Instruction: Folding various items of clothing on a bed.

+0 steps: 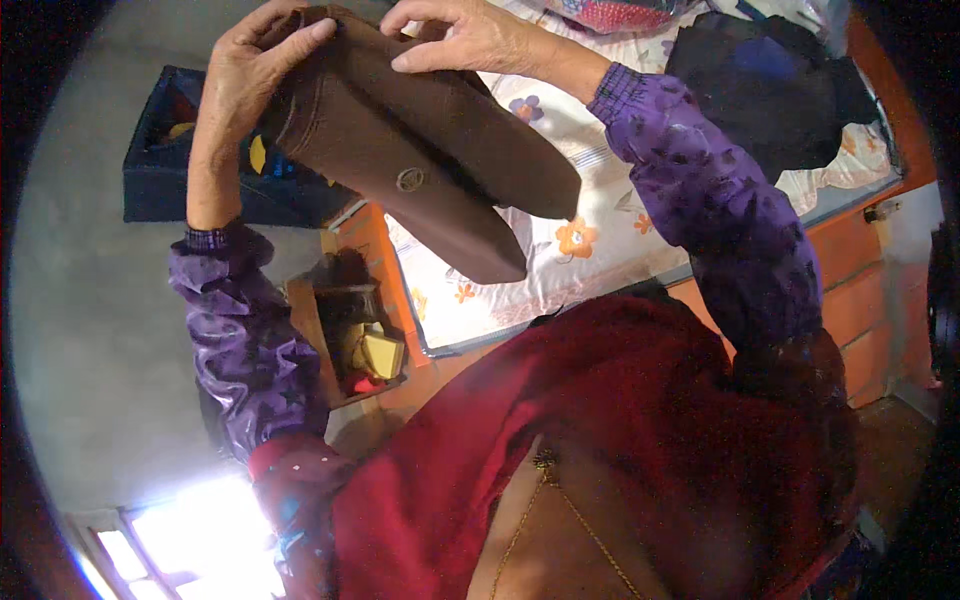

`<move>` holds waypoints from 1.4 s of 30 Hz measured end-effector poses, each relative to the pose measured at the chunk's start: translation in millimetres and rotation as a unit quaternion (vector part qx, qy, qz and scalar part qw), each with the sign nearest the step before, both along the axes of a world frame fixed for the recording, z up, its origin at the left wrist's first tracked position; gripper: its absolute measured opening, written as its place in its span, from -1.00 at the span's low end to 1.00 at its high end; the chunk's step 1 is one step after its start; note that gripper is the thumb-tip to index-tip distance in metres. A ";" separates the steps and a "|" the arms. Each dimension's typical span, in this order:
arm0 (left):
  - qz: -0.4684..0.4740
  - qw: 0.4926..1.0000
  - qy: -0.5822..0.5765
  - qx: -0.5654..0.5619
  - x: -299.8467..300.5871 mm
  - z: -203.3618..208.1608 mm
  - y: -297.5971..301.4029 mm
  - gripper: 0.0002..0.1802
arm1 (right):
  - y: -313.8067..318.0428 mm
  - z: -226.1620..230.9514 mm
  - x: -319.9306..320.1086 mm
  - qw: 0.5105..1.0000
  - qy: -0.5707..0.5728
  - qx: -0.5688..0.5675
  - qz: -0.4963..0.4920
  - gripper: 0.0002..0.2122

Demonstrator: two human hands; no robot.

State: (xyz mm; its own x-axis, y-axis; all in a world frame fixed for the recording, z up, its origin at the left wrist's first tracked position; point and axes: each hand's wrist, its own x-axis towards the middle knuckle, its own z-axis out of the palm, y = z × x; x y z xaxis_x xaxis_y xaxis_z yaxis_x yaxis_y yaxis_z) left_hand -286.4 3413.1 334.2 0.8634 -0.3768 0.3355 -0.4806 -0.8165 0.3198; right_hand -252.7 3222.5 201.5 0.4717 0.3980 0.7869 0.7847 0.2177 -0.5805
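Note:
A brown cloth piece point(400, 150) hangs in front of me above the table. Two long flaps with rounded ends point down to the right, and a small round emblem sits on the nearer one. I cannot tell what kind of item it is. My left hand point(245, 65) grips its upper left end, the thumb lying over the top and the other fingers mostly hidden behind. At the upper edge, the thumb and forefinger of my right hand point(460, 38) curl around the cloth. Purple patterned sleeve covers are on both my forearms.
Below lies a table with a white flowered cover point(470, 300). Dark folded cloth point(770, 90) rests at its right, near a red patterned bundle point(620, 12). A dark blue box point(150, 185) stands left. An open drawer point(365, 390) holds a yellow block point(382, 355).

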 end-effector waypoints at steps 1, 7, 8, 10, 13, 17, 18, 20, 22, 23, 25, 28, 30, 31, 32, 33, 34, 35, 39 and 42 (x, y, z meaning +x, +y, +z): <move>0.004 1.000 0.006 0.007 -4.3 2.4 -3.0 -0.73 | 1.9 -3.3 0.7 1.000 -0.011 -0.001 -0.016 -0.74; -0.018 1.000 0.001 0.017 -30.8 24.0 0.5 -0.79 | 33.4 -8.5 11.1 0.990 0.031 0.117 0.076 -0.79; 0.024 0.999 -0.001 0.033 -31.9 29.9 4.9 -0.73 | 40.4 -10.3 14.4 0.992 0.061 0.082 0.080 -0.66; 0.039 0.997 -0.014 0.067 -24.4 37.6 12.9 -0.74 | 58.3 -11.5 22.9 0.992 0.034 0.089 0.083 -0.52; 0.057 0.994 -0.026 0.093 -18.3 48.5 28.0 -0.75 | 71.5 -12.1 40.0 0.997 -0.016 0.040 0.057 -0.47; 0.103 0.984 -0.054 0.135 -13.7 64.1 47.2 -0.75 | 82.9 -11.9 57.6 0.988 0.036 -0.055 0.142 -0.43; 0.111 0.985 -0.054 0.122 -13.1 65.0 52.2 -0.75 | 86.5 -13.6 58.5 0.986 0.033 -0.039 0.157 -0.42; 0.119 0.985 -0.050 0.111 -11.0 66.6 60.4 -0.75 | 91.1 -15.6 59.4 0.990 0.020 -0.017 0.137 -0.43; 0.141 0.984 -0.050 0.092 -10.3 67.1 67.7 -0.77 | 91.7 -15.0 60.0 0.989 0.027 0.002 0.145 -0.44; 0.141 0.985 -0.047 0.092 -8.8 67.4 71.2 -0.77 | 90.1 -13.8 60.2 0.987 0.064 -0.048 0.140 -0.45; 0.136 0.984 -0.064 0.092 -7.5 68.9 77.2 -0.76 | 84.1 -8.8 59.9 0.985 0.005 -0.012 0.170 -0.47; 0.164 0.984 -0.067 0.022 -7.4 75.5 81.9 -0.76 | 71.7 -4.7 54.3 0.976 0.008 0.009 0.216 -0.53; 0.162 0.981 -0.098 0.040 -8.0 82.3 81.5 -0.75 | 67.1 -9.5 47.6 0.971 -0.023 0.098 0.216 -0.58; 0.199 0.971 -0.130 0.031 -8.4 85.7 80.6 -0.74 | 65.8 -14.8 45.0 0.971 -0.004 0.081 0.224 -0.56; 0.133 0.982 -0.121 0.054 -9.8 90.5 79.0 -0.74 | 63.4 -22.7 44.0 0.977 0.019 0.064 0.202 -0.55; 0.132 0.982 -0.120 0.055 -10.7 94.6 77.5 -0.74 | 61.9 -31.9 42.7 0.979 0.006 0.071 0.193 -0.54; 0.143 0.975 -0.155 0.066 -12.2 99.0 76.1 -0.73 | 64.0 -39.5 43.2 0.987 -0.001 0.073 0.146 -0.46; 0.171 0.965 -0.190 0.062 -14.4 103.3 75.1 -0.72 | 63.6 -49.7 43.7 0.985 -0.018 0.090 0.147 -0.46; 0.160 0.962 -0.206 0.081 -23.3 125.5 77.0 -0.69 | 58.1 -97.0 45.2 0.981 0.069 -0.074 0.167 -0.49; 0.208 0.942 -0.254 0.069 -20.1 145.3 85.4 -0.67 | 64.4 -126.4 49.3 0.961 0.125 -0.148 0.198 -0.50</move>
